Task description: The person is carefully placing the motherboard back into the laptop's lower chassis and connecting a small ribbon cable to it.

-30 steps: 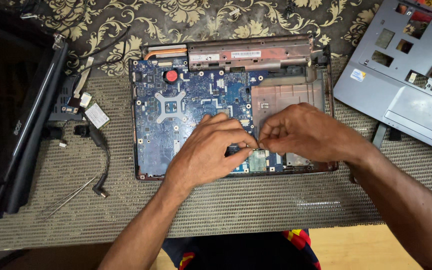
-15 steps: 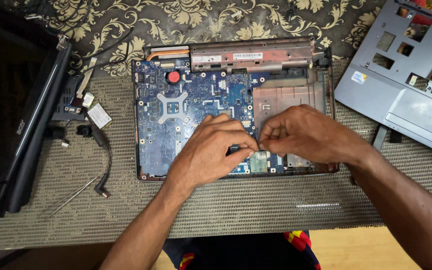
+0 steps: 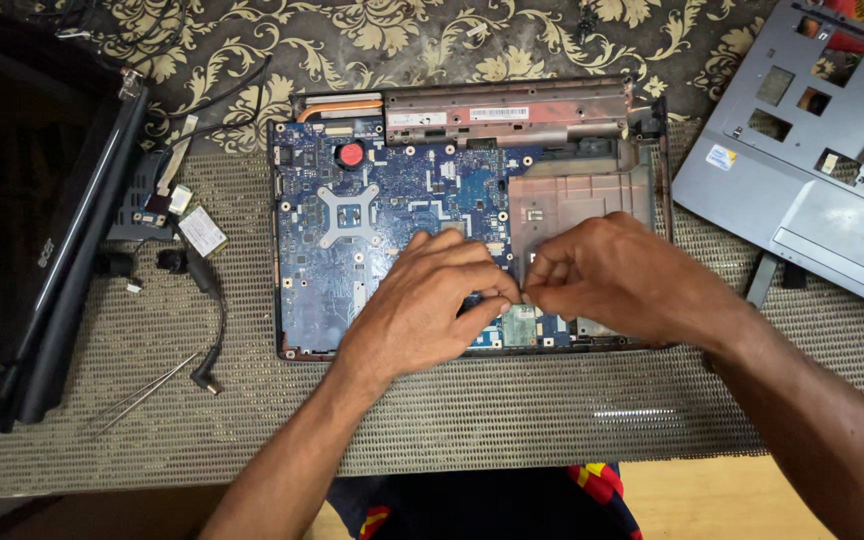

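Left hand (image 3: 430, 300) lies on blue motherboard (image 3: 392, 230), fingers curled, tips meeting my right hand (image 3: 617, 280) at lower edge of board. Right hand pinches something very small, cannot tell what. Board sits in open laptop base (image 3: 592, 195) on bench mat (image 3: 512, 410). Risk: pull too hard, tiny connector or thin cable tears. Knuckles hide part itself; left grip unclear.

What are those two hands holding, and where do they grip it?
Cannot be told: both hands pinch at one spot on the blue circuit board, fingertips hiding whatever is there.
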